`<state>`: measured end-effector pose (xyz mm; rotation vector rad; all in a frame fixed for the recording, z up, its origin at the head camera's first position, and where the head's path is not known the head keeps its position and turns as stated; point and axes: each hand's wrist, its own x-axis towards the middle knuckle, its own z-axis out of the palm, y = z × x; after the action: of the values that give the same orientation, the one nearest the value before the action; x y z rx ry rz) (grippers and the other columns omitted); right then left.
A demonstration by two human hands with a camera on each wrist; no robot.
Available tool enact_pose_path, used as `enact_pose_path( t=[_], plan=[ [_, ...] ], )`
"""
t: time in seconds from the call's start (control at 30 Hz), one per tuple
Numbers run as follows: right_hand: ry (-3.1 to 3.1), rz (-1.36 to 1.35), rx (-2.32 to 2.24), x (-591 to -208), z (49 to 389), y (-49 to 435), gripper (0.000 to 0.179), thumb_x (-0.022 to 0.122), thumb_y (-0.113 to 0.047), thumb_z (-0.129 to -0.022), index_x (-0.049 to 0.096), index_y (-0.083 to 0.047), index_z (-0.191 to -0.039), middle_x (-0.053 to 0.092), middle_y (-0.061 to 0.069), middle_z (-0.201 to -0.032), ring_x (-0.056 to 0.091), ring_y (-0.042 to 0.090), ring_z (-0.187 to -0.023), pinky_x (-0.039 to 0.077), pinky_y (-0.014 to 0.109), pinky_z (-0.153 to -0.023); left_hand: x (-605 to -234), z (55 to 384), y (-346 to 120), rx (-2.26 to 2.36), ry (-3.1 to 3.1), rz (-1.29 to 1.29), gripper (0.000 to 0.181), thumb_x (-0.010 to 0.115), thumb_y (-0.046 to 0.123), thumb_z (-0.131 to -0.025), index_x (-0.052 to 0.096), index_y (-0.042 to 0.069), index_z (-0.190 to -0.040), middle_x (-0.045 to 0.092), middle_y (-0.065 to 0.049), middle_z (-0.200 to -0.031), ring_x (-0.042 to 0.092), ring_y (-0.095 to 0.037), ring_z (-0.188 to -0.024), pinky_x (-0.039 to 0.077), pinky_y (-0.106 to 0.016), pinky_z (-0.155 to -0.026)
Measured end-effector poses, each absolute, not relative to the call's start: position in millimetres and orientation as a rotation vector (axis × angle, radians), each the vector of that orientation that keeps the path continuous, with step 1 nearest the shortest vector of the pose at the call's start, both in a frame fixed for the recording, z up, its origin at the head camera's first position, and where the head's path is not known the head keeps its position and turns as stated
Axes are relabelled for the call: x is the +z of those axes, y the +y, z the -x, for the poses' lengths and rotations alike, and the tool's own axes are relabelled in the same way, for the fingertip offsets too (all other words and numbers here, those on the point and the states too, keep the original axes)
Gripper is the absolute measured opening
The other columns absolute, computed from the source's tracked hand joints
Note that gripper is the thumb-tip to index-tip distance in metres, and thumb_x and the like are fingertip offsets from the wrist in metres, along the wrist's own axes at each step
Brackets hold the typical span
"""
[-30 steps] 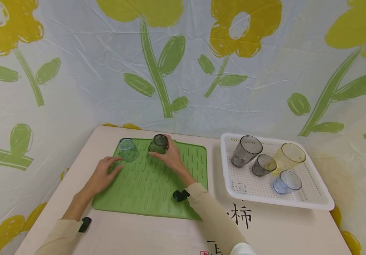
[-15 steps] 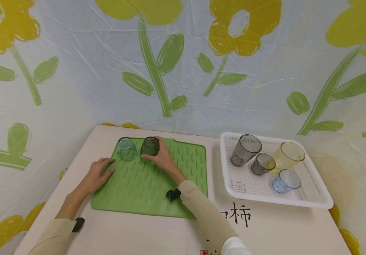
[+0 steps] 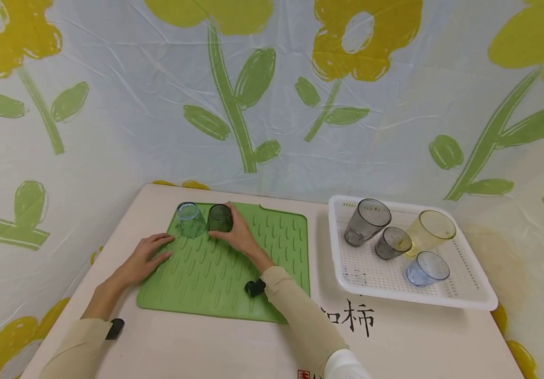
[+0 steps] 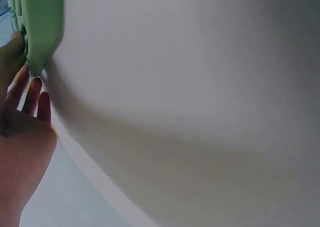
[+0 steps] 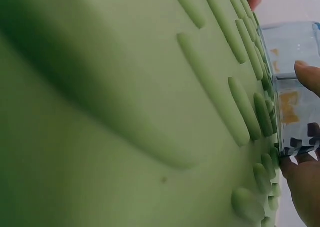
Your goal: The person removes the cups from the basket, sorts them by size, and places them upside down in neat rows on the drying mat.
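Observation:
My right hand (image 3: 241,231) grips a dark grey glass (image 3: 219,217), thumb on the near side and fingers round its right and far side. The glass stands upside down on the green ridged mat (image 3: 205,284). Close to its left, a light blue glass (image 3: 190,220) is upside down at the mat's far left corner. My left hand (image 3: 146,258) lies at the mat's left edge with relaxed, parted fingers. In the left wrist view its fingertips are right at the mat's edge (image 4: 45,27). The right wrist view shows my thumb (image 5: 309,76) against the glass wall.
To the right stands a white perforated tray (image 3: 338,258). It holds a tall grey glass (image 3: 365,223), a small grey glass (image 3: 392,243), a yellow glass (image 3: 430,231) and a blue glass (image 3: 426,269). A flower-patterned sheet (image 3: 158,105) rises behind the table.
My right hand has moved the dark grey glass left, closer to the light blue glass, and lowered it onto the mat. My left hand has drawn back a little to the left.

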<state>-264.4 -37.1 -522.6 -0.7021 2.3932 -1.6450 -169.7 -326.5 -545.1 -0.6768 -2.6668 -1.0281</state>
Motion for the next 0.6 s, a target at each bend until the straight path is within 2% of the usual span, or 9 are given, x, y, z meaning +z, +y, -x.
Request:
enact_pose_path(
  t=[0.33,0.6],
  plan=[
    [2.417,0.722,-1.632,-525.5,266.3,-37.4,0.084,0.083,-0.017,-0.090,0.032,-0.010,-0.157,0.049,0.013,-0.149,0.051,0.028,-0.135,0.045,0.045,-0.108,-545.0,168.0,-327.0,-1.074,-2.702,0.654,0.042,0.067,-0.002,-0.097,0.055,-0.014,-0.136,0.050,-0.035,-0.138,0.041,-0.056,-0.127,0.034,-0.067,-0.096],
    [2.416,0.686,-1.619,-524.6,265.5,-36.4,0.090,0.085,-0.019,-0.088,0.030,-0.009,-0.159,0.047,0.014,-0.151,0.049,0.028,-0.137,0.043,0.045,-0.111,-544.6,167.6,-326.2,-1.087,-2.687,0.663,0.042,0.067,-0.004,-0.096,0.055,-0.014,-0.135,0.050,-0.035,-0.138,0.042,-0.056,-0.127,0.032,-0.064,-0.096]
  ],
)
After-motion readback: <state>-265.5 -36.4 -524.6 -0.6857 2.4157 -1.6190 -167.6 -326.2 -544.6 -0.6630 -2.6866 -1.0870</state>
